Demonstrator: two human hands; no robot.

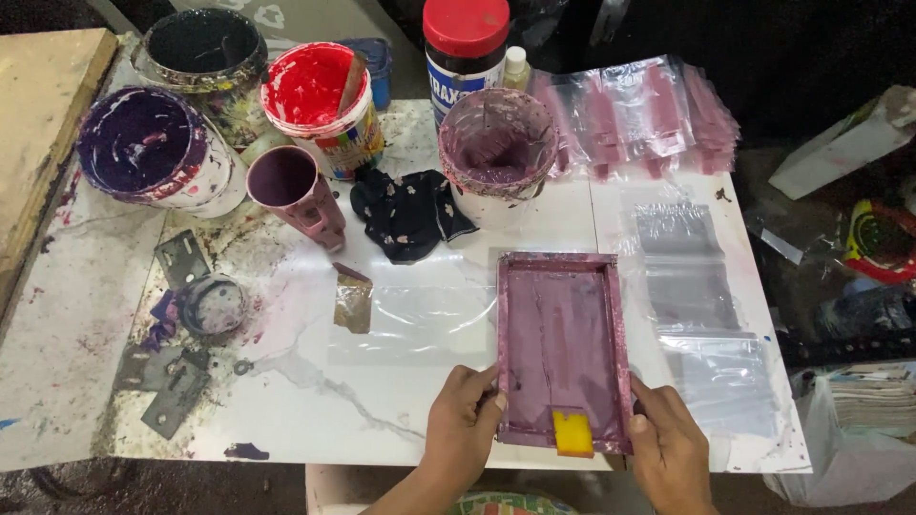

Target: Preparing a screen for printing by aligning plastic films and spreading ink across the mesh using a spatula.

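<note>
My left hand (465, 420), right hand (668, 443): each grip closed on frame (563, 348) edge. Risk: frame slips, ink smears surface (315, 381); squeegee (572, 434) loose.

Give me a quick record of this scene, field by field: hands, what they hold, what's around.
left hand: grips the near left edge of the printing frame
right hand: grips the frame's near right corner
frame: pink-stained, flat on the white table
squeegee: yellow, at the frame's near edge, between the hands
clear bags: laid out right of the frame
red paint tub: at the back, stick in it
dark rag: behind the frame
</note>
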